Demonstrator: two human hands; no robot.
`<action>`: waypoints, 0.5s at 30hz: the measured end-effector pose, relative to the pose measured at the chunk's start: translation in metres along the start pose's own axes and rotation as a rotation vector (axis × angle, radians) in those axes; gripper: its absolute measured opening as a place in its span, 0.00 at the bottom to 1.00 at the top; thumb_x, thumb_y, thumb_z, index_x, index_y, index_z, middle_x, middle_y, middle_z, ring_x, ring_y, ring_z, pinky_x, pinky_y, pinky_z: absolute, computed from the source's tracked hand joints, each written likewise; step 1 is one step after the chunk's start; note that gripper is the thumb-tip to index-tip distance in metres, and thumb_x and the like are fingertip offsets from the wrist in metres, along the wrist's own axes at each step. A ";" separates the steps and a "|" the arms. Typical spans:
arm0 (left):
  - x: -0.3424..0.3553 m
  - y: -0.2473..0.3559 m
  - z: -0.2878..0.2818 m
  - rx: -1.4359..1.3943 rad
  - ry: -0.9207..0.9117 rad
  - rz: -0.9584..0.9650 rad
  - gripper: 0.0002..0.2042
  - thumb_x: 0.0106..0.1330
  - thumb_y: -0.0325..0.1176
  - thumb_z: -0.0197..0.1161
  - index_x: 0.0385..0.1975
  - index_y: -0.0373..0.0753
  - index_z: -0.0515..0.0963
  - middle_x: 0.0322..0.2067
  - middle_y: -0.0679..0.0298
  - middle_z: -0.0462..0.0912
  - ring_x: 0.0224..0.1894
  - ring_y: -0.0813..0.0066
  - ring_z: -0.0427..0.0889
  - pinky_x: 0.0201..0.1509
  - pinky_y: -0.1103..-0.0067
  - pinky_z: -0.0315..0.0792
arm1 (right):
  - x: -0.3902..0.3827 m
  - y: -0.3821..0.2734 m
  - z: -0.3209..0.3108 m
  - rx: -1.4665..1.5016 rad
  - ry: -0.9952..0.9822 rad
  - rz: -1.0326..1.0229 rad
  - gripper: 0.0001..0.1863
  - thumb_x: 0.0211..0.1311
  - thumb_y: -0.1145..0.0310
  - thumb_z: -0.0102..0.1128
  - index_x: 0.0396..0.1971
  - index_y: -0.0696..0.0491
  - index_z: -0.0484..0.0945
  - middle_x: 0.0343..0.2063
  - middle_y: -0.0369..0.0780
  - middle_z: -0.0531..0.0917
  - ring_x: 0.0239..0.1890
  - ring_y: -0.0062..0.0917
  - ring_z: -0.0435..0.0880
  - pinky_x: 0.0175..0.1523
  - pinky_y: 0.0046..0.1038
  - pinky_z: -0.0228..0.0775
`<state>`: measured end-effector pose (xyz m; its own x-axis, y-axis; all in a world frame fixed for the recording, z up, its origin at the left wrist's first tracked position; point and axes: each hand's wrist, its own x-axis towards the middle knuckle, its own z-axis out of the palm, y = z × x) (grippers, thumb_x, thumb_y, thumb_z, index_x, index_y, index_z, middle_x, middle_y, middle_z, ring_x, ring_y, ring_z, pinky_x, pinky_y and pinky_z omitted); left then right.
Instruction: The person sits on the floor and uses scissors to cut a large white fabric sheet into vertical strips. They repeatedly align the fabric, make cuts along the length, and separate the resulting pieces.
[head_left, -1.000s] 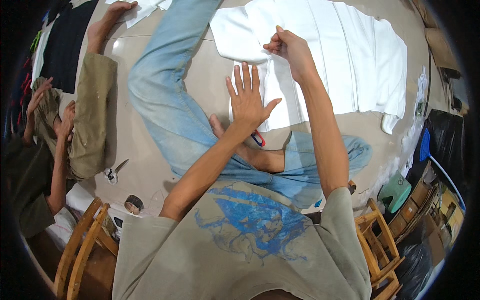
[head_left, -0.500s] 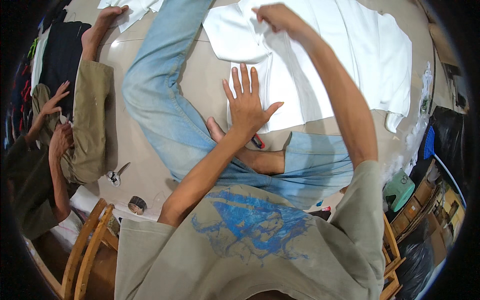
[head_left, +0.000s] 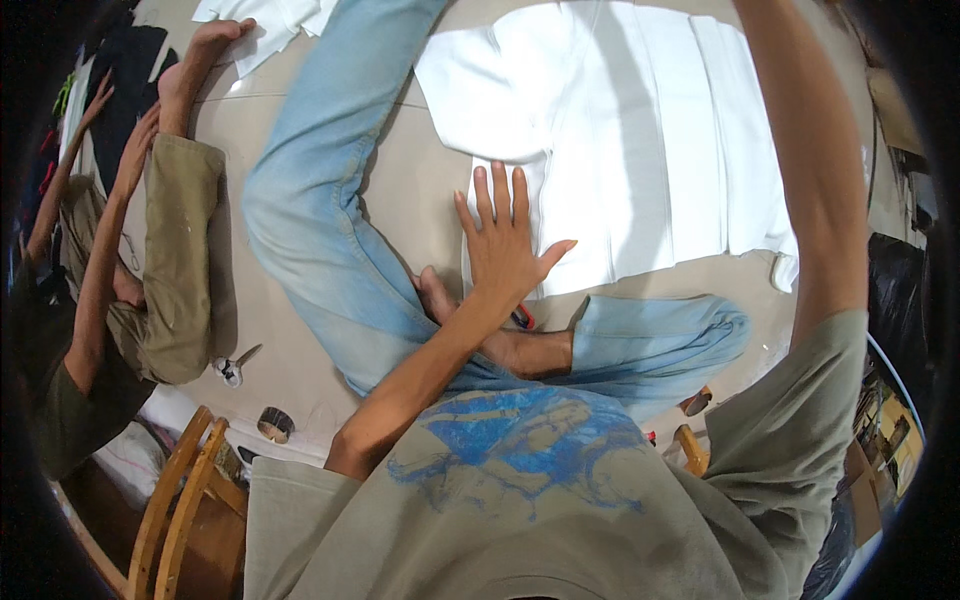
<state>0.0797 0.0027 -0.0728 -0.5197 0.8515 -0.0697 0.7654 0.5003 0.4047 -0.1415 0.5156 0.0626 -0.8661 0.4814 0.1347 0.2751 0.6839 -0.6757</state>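
White fabric (head_left: 600, 130) lies spread on the floor in front of me, with long folds running through its right part. My left hand (head_left: 503, 245) rests flat on its near left corner, fingers spread, holding nothing. My right arm (head_left: 815, 130) reaches up and away along the right side, and its hand is beyond the upper edge of the picture. By my left wrist, a red and black tool (head_left: 522, 317) shows in part, mostly hidden behind the wrist and my foot.
At left a co-worker sits, hands (head_left: 135, 150) by dark cloth (head_left: 125, 85). Scissors (head_left: 232, 368) and a dark roll of tape (head_left: 275, 425) lie on the floor. A wooden chair (head_left: 185, 500) stands lower left. Black bags (head_left: 895, 290) are on the right. More white cloth (head_left: 262, 45) lies far left.
My right hand has gone from above the fabric up out of view, its arm swinging right. My left hand stays flat on the cloth. The co-worker's hands have moved forward to the dark cloth.
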 end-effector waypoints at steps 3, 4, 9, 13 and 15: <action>-0.003 -0.004 -0.001 -0.007 0.030 -0.035 0.61 0.60 0.76 0.57 0.77 0.26 0.48 0.77 0.35 0.40 0.80 0.37 0.35 0.75 0.36 0.30 | -0.138 -0.011 0.075 -0.246 -0.390 -0.213 0.24 0.66 0.44 0.63 0.37 0.54 0.84 0.28 0.40 0.84 0.30 0.30 0.81 0.39 0.33 0.74; -0.002 -0.003 -0.001 -0.024 0.025 -0.020 0.61 0.59 0.76 0.57 0.77 0.26 0.48 0.77 0.35 0.41 0.80 0.38 0.35 0.75 0.37 0.30 | -0.196 -0.027 0.079 -0.291 -0.533 -0.226 0.27 0.65 0.41 0.65 0.37 0.55 0.83 0.30 0.41 0.86 0.33 0.32 0.84 0.43 0.33 0.76; 0.000 -0.001 -0.003 -0.064 0.040 0.011 0.61 0.58 0.76 0.57 0.76 0.25 0.49 0.77 0.35 0.44 0.81 0.38 0.33 0.76 0.39 0.28 | -0.318 -0.101 0.078 -0.559 -0.860 -0.029 0.29 0.62 0.48 0.70 0.52 0.56 0.77 0.31 0.49 0.87 0.39 0.48 0.87 0.47 0.46 0.76; -0.002 -0.001 -0.003 -0.036 0.020 0.002 0.62 0.58 0.77 0.56 0.77 0.26 0.49 0.76 0.35 0.45 0.81 0.39 0.32 0.77 0.40 0.26 | -0.323 -0.090 0.072 -0.418 -0.737 -0.063 0.17 0.66 0.56 0.65 0.37 0.57 0.84 0.29 0.48 0.86 0.34 0.44 0.85 0.45 0.44 0.74; -0.003 -0.001 -0.004 -0.016 0.004 -0.005 0.62 0.58 0.78 0.55 0.77 0.26 0.47 0.77 0.36 0.45 0.81 0.40 0.32 0.78 0.42 0.25 | -0.317 -0.095 0.061 -0.381 -0.758 0.000 0.16 0.66 0.58 0.63 0.31 0.58 0.85 0.27 0.47 0.86 0.31 0.42 0.83 0.43 0.42 0.73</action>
<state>0.0794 -0.0007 -0.0696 -0.5252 0.8482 -0.0685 0.7566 0.5022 0.4187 0.0812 0.2646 0.0404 -0.8742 0.0769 -0.4795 0.2793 0.8873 -0.3669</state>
